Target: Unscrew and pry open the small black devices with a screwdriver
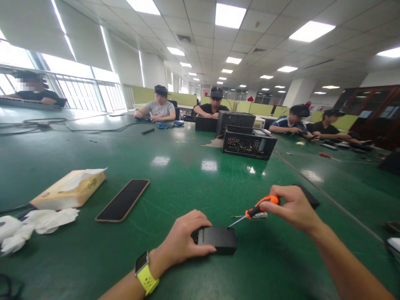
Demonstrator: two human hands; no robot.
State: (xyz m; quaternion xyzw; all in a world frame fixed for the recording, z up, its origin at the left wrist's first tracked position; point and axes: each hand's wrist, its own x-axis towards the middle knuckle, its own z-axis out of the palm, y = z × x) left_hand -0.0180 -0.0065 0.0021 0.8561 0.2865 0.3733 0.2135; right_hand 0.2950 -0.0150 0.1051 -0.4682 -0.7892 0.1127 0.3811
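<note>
Black box [220, 238] in hand, screwdriver [263, 205] at its far edge

The left hand [189, 237] is clamped on the box's 9 o'clock end, thumb along the near side, fingers on the far side; a lime-strapped watch [145, 271] circles its wrist. The right hand [292, 207], at 2 o'clock from the box, grips the screwdriver's orange-and-black handle, its shaft slanting down to the box. The tip appears to touch the far edge, though contact there is too small to confirm. All directions run from the box, which rests on the green worktop [175, 179]. A slim metal tool [261, 215] lies at 2 o'clock, partly behind the screwdriver. A phone [123, 201] lies at 10 o'clock, a tissue pack [71, 189] beyond it, and crumpled tissues [51, 220] at 9.
</note>
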